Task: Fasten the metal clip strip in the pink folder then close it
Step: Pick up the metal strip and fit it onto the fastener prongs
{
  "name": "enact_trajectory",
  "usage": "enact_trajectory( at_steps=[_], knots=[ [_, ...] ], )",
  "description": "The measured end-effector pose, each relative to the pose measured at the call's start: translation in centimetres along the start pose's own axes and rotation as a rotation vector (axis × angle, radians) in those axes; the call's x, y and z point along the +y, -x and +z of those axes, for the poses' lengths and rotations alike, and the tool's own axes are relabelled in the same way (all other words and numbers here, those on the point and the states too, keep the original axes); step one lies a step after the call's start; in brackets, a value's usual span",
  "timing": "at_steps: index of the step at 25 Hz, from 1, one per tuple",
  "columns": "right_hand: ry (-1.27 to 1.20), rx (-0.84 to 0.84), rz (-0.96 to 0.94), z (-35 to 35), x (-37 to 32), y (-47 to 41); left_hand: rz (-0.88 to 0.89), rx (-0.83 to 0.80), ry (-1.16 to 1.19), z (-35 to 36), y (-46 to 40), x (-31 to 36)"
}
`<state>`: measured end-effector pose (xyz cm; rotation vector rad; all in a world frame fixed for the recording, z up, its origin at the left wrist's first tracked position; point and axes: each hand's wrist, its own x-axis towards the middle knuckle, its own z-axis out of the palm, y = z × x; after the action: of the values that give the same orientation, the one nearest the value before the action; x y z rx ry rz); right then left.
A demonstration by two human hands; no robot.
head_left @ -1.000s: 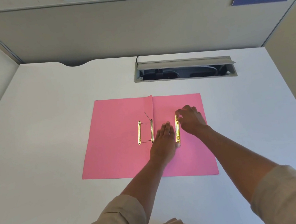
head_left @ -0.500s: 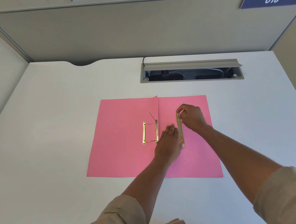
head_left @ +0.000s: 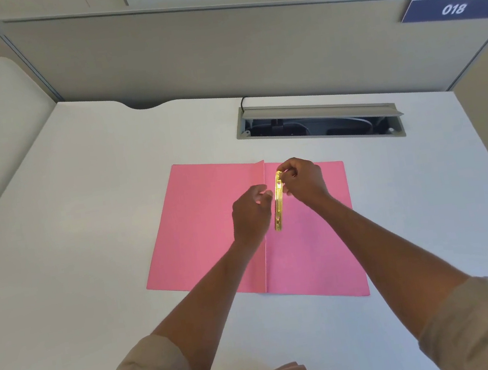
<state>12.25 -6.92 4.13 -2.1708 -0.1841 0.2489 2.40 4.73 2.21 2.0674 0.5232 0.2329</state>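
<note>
An open pink folder (head_left: 207, 220) lies flat on the white desk (head_left: 91, 211), with its spine fold running down the middle. My right hand (head_left: 304, 180) pinches the far end of a gold metal clip strip (head_left: 279, 211), which hangs lengthwise just right of the fold, above the right flap. My left hand (head_left: 249, 215) hovers just left of the strip with its fingers curled, fingertips close to it. It covers the spot on the left flap where the other gold fastener parts lay, so these are hidden.
An open cable tray (head_left: 321, 122) is sunk into the desk behind the folder. Grey partition panels (head_left: 218, 48) wall the desk at the back and right. A beige panel stands at the left.
My right hand lifted the gold strip off the right flap and carried it toward the fold. My left hand rose from flat on the folder, curled, and now covers the other fastener parts.
</note>
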Motion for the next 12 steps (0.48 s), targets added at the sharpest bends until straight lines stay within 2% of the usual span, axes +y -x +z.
enact_trajectory(
  at_steps=[6,12],
  knots=[
    [-0.033,-0.05,-0.08,2.9,-2.9,-0.3,-0.198,-0.183,0.313,-3.5,-1.5,-2.7],
    [-0.002,-0.101,-0.09,5.5,-3.5,-0.6,-0.297,-0.184,0.465,-4.4,-2.0,-4.2]
  ],
)
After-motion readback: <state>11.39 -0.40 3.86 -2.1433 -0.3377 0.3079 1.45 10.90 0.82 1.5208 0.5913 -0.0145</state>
